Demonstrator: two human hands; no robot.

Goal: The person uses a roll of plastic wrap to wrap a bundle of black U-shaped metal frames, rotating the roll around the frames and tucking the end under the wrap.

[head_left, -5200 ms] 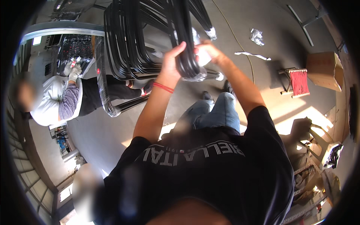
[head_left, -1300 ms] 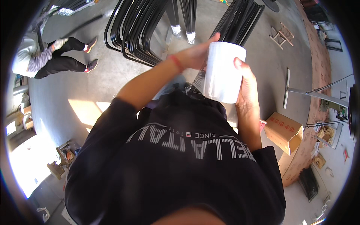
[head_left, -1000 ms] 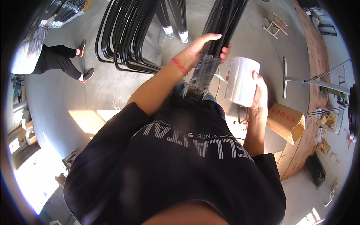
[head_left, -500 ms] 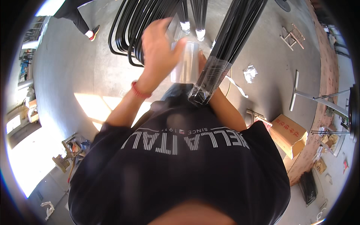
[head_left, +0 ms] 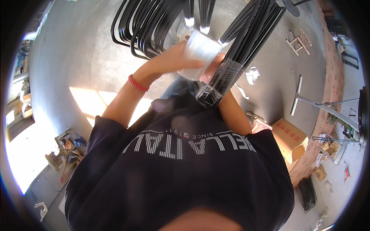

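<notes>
A roll of clear stretch film [head_left: 201, 51] is held tilted in front of my body. My left hand [head_left: 171, 61] is closed round its left side, with the thumb across the near face. Close against the roll's right side is my right hand [head_left: 211, 72], fingers curled and partly hidden by the roll and the bundle. Beside that hand, a bundle of black metal tubes [head_left: 252, 32] slants up to the right. Its near end is wrapped in clear film [head_left: 223, 79] and lies over my right forearm.
Bent black tube frames [head_left: 144, 29] stand at the far left. More bundles with wrapped ends [head_left: 204, 30] lie beyond the roll. On the right are a small wooden stool [head_left: 298, 41], crumpled film [head_left: 253, 75], a cardboard box [head_left: 289, 138] and a metal stand [head_left: 327, 104].
My left hand, open and raised before, has come down to the right and closed on the roll. The roll has tilted and shifted right. The tube bundle has swung slightly right.
</notes>
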